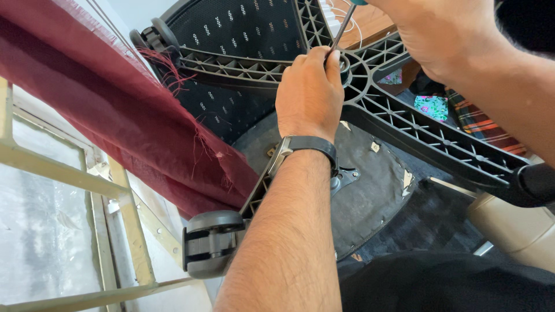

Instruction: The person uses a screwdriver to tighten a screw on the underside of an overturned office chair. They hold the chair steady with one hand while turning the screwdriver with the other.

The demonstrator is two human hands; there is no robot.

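Note:
An office chair lies overturned, its black ribbed star base (416, 124) facing me. My left hand (309, 92), with a dark watch on the wrist, pinches the thin metal shaft of a screwdriver (342, 30) right at the hub (347, 65) in the middle of the base. My right hand (445, 34) comes in from the top right and closes over the upper end of the tool; its handle is mostly out of frame. The tip sits in the hub's round opening, hidden by my fingers.
A black caster (211, 242) sticks out at lower centre, another (153, 34) at top left and a third (535, 182) at the right. A frayed dark red curtain (104, 110) hangs left, over a pale window frame (87, 185). The mesh chair back (243, 29) and patterned cloth (430, 107) lie behind.

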